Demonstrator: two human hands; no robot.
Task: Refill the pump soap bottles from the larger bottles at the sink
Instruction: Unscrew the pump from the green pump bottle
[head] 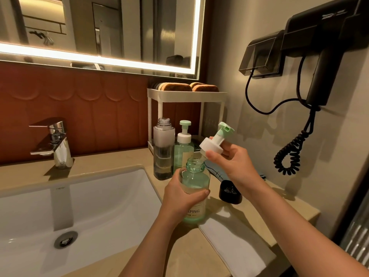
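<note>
My left hand (180, 194) grips a green pump soap bottle (196, 180) that stands uncapped on the counter beside the sink. My right hand (229, 160) holds its white and green pump head (216, 140) tilted just above the bottle's open neck, the tube end still at the mouth. Behind stands a tall clear larger bottle (163, 148) with its cap off, partly filled. A second green pump bottle (184, 144) with its pump on stands next to it.
The white sink basin (60, 206) and chrome tap (54, 140) lie to the left. A white folded towel (233, 244) and a black cap (229, 191) sit on the counter at right. A white rack (185, 96) and a wall hairdryer (319, 56) stand behind.
</note>
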